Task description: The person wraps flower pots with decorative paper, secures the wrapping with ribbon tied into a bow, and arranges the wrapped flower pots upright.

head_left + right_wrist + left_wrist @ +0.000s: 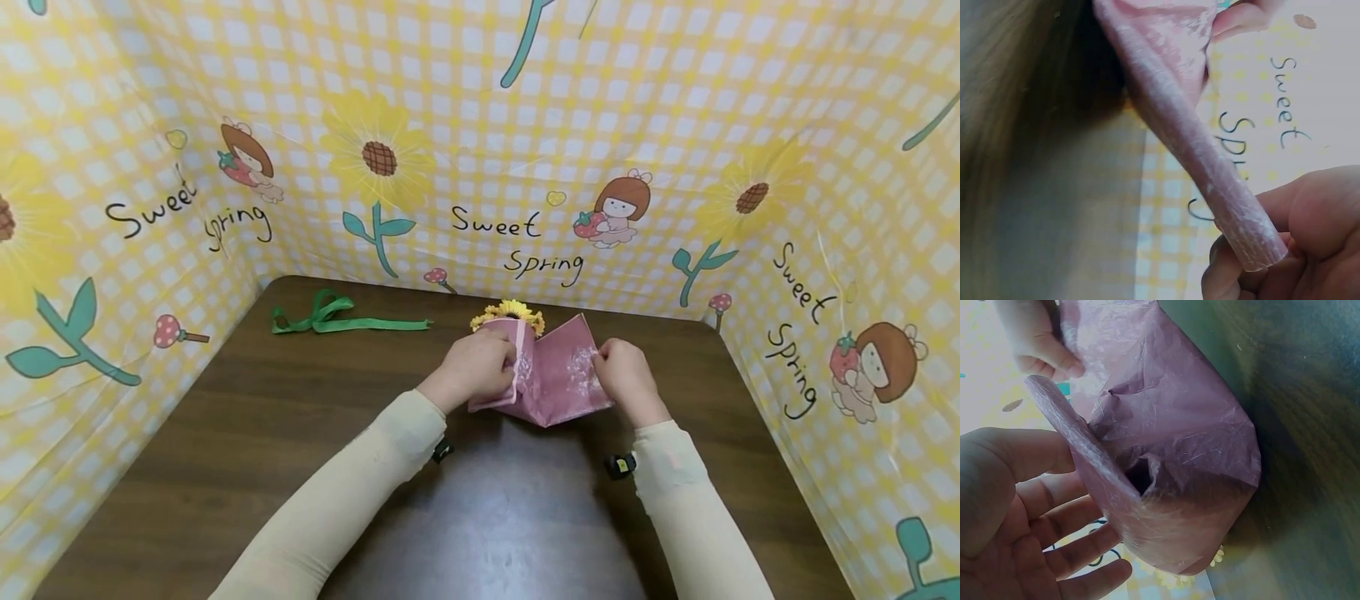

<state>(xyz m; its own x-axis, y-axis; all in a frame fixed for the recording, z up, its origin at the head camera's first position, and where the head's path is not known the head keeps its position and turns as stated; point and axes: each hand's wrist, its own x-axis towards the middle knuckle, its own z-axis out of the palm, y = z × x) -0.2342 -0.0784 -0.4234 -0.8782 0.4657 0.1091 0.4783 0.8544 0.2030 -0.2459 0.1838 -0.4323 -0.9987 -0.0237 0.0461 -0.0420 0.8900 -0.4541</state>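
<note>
A sheet of pink wrapping paper [564,375] lies partly folded around yellow flowers [517,313], whose heads show above its far edge. My left hand [480,364] grips the left fold; in the left wrist view its thumb [1035,453] presses the paper's edge while the other fingers reach behind it. Out to the right, my right hand [626,372] pinches the flap's outer edge. In the right wrist view that edge of paper [1210,172] runs as a narrow strip into the right fingers [1229,269]. The flower stems are hidden by the paper.
A green ribbon [348,320] tied in a bow lies at the back left of the dark wooden table [247,467]. Yellow checked cloth walls [480,142] with printed flowers and figures rise along the back and both sides.
</note>
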